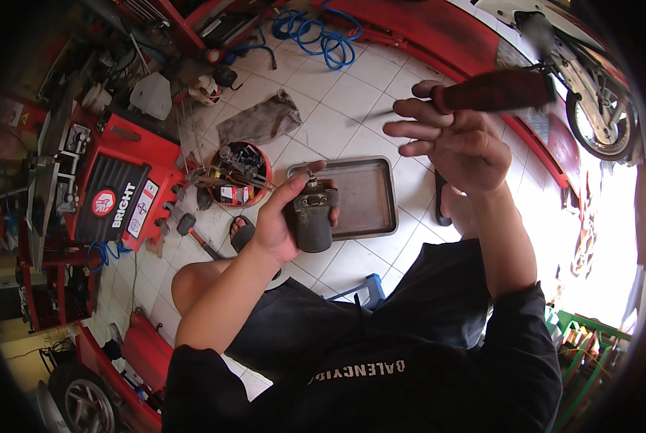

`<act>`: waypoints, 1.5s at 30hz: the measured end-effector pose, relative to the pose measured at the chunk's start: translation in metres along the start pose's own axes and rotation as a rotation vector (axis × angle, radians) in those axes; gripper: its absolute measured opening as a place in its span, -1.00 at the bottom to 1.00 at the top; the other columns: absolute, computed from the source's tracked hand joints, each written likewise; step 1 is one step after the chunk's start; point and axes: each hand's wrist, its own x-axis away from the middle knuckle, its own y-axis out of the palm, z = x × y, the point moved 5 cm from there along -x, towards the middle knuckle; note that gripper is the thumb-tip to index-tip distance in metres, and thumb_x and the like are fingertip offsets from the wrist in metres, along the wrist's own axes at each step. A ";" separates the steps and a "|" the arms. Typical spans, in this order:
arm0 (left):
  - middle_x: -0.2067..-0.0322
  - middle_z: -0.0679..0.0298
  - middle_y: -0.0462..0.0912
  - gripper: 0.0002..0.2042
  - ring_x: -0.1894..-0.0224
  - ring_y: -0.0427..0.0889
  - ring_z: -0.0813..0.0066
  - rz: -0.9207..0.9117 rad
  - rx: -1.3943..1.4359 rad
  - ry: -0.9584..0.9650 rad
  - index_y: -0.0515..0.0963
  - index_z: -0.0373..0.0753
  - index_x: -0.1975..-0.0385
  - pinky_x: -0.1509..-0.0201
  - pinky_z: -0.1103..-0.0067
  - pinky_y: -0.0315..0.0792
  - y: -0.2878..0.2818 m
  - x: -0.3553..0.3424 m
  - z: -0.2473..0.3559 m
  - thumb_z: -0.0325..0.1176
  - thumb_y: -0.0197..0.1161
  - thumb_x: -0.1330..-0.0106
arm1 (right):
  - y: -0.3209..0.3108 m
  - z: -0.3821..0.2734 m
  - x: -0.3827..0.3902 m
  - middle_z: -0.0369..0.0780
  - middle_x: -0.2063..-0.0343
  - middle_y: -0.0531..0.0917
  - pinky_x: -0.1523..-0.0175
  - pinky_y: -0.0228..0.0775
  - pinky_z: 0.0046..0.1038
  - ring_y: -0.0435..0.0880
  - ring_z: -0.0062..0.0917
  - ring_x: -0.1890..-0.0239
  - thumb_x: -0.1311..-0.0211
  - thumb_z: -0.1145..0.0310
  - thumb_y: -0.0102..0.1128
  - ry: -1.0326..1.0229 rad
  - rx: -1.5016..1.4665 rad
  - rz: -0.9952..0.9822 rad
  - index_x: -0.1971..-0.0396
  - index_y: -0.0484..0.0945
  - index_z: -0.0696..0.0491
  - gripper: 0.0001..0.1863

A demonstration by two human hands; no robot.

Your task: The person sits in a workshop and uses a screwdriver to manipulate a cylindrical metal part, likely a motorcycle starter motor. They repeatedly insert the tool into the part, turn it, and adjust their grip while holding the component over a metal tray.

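My left hand grips a dark, worn cylindrical metal part with a fitting on top, held upright over the left side of a metal tray on the floor. My right hand is raised higher to the right, with a red-handled screwdriver at its loosely spread fingers; its thin shaft points leftward, partly hidden by them. An orange-and-black mallet lies left of the tray, beside a red bucket of tools and parts.
A red machine and red cabinets are at left. A grimy cloth and coiled blue hose lie ahead. A red platform and motorcycle wheel are at upper right, a green rack at lower right, a loose wheel at lower left.
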 end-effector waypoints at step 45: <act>0.12 0.14 0.61 -0.62 0.26 0.67 0.19 0.184 -0.142 0.063 0.46 -0.17 -0.10 0.19 0.35 0.57 -0.009 -0.014 -0.008 -0.15 0.25 -0.39 | 0.030 0.011 0.023 0.05 0.25 0.66 -0.23 0.52 0.02 0.68 0.00 -0.07 -0.57 0.40 -0.07 -0.187 0.333 -0.079 0.08 0.34 0.20 -0.84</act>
